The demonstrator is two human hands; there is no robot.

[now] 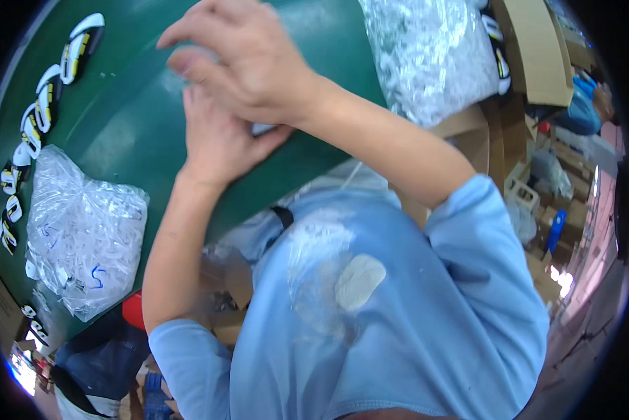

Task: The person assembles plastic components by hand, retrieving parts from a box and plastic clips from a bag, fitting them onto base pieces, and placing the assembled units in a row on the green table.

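Observation:
My left hand [220, 140] is over the green tabletop, its thumb out to the right and most of its fingers hidden behind my right hand. A sliver of a small whitish thing [260, 129] shows beside that thumb; its kind cannot be made out. My right hand [255, 66] crosses above the left one, slightly blurred, with thumb and forefinger apart and nothing visible between them. Away to the left, several white, black and yellow plastic parts [46, 101] lie in a curved row along the table.
A clear bag of small transparent pieces [90, 245] lies on the green table [118, 133] at left. Another clear bag [433, 56] is at the far right beside an open cardboard box [538, 56]. Other people [584, 105] are at the right edge and lower left [101, 357].

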